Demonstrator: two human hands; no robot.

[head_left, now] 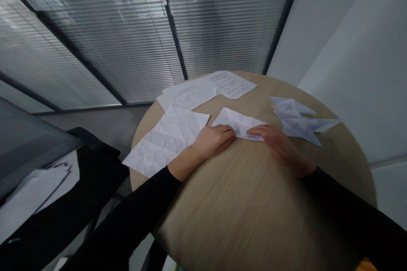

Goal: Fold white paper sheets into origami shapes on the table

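Observation:
A folded white sheet of paper (pixel 239 122) lies flat near the middle of the round wooden table (pixel 241 211). My left hand (pixel 213 139) rests on the sheet's near left corner, fingers together and pressed flat on it. My right hand (pixel 276 143) lies on its near right edge, fingers stretched out flat. Both arms wear black sleeves.
A creased unfolded sheet (pixel 168 139) lies at the table's left edge. Printed pages (pixel 206 89) sit at the far side. Folded paper shapes (pixel 299 120) lie at the right. A dark chair with white papers (pixel 28 194) stands left of the table. Window blinds fill the background.

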